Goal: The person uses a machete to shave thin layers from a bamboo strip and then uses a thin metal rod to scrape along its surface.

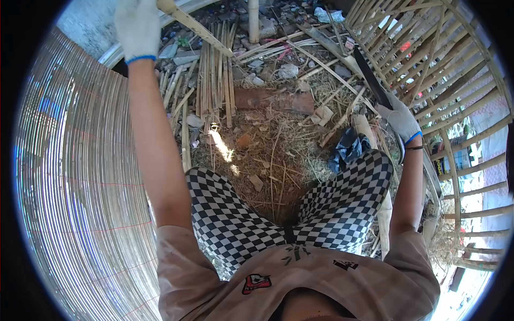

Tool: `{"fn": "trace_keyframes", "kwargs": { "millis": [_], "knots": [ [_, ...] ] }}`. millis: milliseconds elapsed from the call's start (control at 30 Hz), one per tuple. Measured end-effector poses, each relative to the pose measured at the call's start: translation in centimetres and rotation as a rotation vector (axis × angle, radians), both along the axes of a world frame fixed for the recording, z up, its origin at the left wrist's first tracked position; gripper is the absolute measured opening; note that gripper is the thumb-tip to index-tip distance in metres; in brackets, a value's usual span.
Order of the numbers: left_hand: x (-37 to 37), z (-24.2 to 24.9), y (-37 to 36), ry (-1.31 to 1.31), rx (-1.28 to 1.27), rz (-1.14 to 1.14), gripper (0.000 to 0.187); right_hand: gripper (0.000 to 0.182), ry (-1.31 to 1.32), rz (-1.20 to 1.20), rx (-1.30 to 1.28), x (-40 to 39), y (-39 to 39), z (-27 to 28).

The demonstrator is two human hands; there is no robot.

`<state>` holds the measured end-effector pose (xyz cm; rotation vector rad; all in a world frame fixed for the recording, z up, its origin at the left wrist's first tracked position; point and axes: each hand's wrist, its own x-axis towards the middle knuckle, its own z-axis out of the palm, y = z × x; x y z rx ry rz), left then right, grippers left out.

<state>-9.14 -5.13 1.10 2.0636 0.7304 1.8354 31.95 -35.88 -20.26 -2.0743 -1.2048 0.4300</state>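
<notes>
My left hand [138,31], in a white glove with a blue cuff, reaches to the top edge at the left, where its fingertips are cut off. From it a pale bamboo strip [195,27] slants down to the right, its upper end at the hand. My right hand [399,119], gloved the same way, is closed round the grip of a machete [369,75]. The dark blade points up and away to the left, beside the slatted bamboo frame and apart from the strip.
Split bamboo sticks [214,75] lie bundled ahead. A brown log [276,100] crosses the littered ground. A dark plastic bag [349,148] lies by my right knee. A slatted bamboo frame [455,59] curves along the right; a slat screen [85,160] stands left.
</notes>
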Motion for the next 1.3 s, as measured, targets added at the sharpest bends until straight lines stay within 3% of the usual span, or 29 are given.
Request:
{"fn": "trace_keyframes", "kwargs": {
  "millis": [33,167,200,300,333,400,533,667,800,833,867,933,1033,1067,1133,1200,1233,1267,1300],
  "knots": [
    [-0.9,-1.6,-0.3,0.158,0.186,0.154,0.031,0.054,0.040,0.044,0.037,-0.8,1.3,1.5],
    [-3.8,-8.0,0.1,-0.374,-0.011,0.110,0.030,0.046,0.348,0.021,0.066,-9.0,5.3,1.5],
    [-4.8,-8.8,-0.2,-0.548,0.041,0.113,0.026,0.041,0.415,0.043,0.039,-12.2,6.0,0.5],
    [-6.9,-10.2,-2.4,-0.883,-0.012,0.148,0.037,0.033,0.394,0.190,0.004,-16.8,7.8,-7.0],
    [-8.3,-10.8,-2.6,-0.827,0.083,0.036,0.040,0.029,0.411,0.279,-0.041,-17.1,8.3,-7.1],
    [-8.5,-9.6,-4.6,-0.912,0.076,0.199,0.051,0.023,0.449,0.435,-0.142,-17.5,8.3,-7.0],
    [-11.7,-6.9,-7.3,-0.989,0.097,0.155,0.061,0.030,0.398,0.425,-0.233,-20.1,8.7,-5.3],
    [-15.0,-5.6,-9.3,-0.951,0.204,0.079,0.069,0.034,0.092,0.493,-0.304,-19.6,10.8,-9.0],
    [-18.2,-5.6,-9.7,-0.897,0.255,-0.011,0.072,0.033,0.089,0.538,-0.553,-21.1,11.3,-10.1],
    [-18.6,-5.6,-9.6,-0.913,0.253,-0.024,0.073,0.034,0.109,0.572,-0.556,-21.3,11.2,-11.2],
    [-17.9,-5.2,-9.8,-0.968,0.228,0.128,0.075,0.036,0.128,0.606,-0.557,-21.6,11.4,-13.2],
    [-18.4,-5.3,-9.6,-0.968,0.212,0.117,0.075,0.047,0.171,0.721,-0.596,-21.9,11.9,-16.9],
    [-17.9,-5.0,-9.9,-0.961,0.196,0.128,0.076,0.055,-0.099,0.842,-0.825,-21.3,12.7,-20.1],
    [-17.7,-4.8,-10.0,-0.956,0.190,0.119,0.076,0.064,-0.119,0.715,-0.806,-21.1,13.0,-20.2],
    [-17.1,-4.7,-10.3,-0.951,0.183,0.117,0.075,0.069,0.025,0.546,-0.662,-20.9,15.8,-21.8],
    [-18.1,-4.8,-10.5,-0.913,0.129,-0.229,0.074,0.072,0.514,0.368,-0.605,-20.7,19.9,-21.7],
    [-18.6,-5.0,-10.4,-0.887,0.101,-0.397,0.074,0.068,0.852,0.223,-0.469,-20.6,22.8,-24.8],
    [-19.3,-5.2,-10.2,-0.823,0.118,-0.479,0.073,0.065,1.181,0.068,-0.313,-20.7,25.4,-27.8],
    [-19.6,-5.3,-10.4,-0.836,0.096,-0.469,0.073,0.062,1.327,-0.035,-0.243,-21.1,27.1,-27.3]
  ]
}}
